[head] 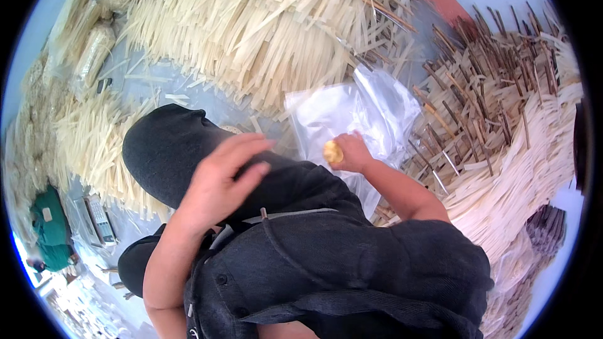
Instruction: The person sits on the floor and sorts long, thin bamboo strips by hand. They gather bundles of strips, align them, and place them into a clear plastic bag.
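My right hand (354,152) is closed around a small yellow, rounded object (333,151), blurred, so I cannot tell exactly what it is. The hand is over a pile of clear plastic bags or sheets (325,106). My left hand (221,174) is raised above my black-trousered thigh, its fingers apart and slightly blurred, with nothing seen in it. Beyond my knee spreads a large heap of pale, flat dried strips (226,33), resembling wide noodles. A smaller heap of like strips (99,146) lies left of the knee.
Thin brown wooden sticks (471,99) poke up from more strips (523,169) at the right. Filled clear packs (96,52) lie at the upper left. A keypad device (99,221), perhaps a scale, sits at the left near something green (49,230), perhaps a person's clothing.
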`<state>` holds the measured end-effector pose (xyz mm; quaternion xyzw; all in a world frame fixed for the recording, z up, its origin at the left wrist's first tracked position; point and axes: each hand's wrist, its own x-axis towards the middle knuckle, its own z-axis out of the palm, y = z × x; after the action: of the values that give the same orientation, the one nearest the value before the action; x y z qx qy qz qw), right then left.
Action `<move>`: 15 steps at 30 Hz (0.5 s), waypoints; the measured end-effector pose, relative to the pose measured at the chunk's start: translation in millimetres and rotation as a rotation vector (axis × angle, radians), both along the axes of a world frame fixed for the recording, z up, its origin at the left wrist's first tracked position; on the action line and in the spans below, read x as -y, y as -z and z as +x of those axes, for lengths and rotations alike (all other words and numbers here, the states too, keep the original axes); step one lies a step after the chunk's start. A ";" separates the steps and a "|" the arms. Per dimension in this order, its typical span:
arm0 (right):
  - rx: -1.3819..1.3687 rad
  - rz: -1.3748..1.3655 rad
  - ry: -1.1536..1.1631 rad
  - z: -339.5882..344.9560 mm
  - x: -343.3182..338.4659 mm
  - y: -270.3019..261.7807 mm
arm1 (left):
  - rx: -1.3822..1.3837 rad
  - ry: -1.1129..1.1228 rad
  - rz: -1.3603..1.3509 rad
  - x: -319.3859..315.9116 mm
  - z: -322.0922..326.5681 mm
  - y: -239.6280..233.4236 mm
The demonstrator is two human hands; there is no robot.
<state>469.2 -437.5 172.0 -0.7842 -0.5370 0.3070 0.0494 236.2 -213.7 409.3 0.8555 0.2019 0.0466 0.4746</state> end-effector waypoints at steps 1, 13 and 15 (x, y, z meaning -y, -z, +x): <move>-0.248 0.049 0.012 -2.0 -16.6 -21.7 | -0.071 0.056 -0.025 6.2 10.4 1.3; -0.981 0.400 -0.080 -15.0 -77.4 -171.2 | 0.021 0.082 -0.622 12.7 31.3 24.6; -1.137 0.421 -0.077 -16.5 -78.8 -178.4 | 0.006 0.055 -0.771 7.3 24.7 24.5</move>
<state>452.7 -358.7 350.4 -0.4509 -0.5035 0.5666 0.4714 260.9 -221.0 384.8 0.6190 0.1800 -0.0430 0.7632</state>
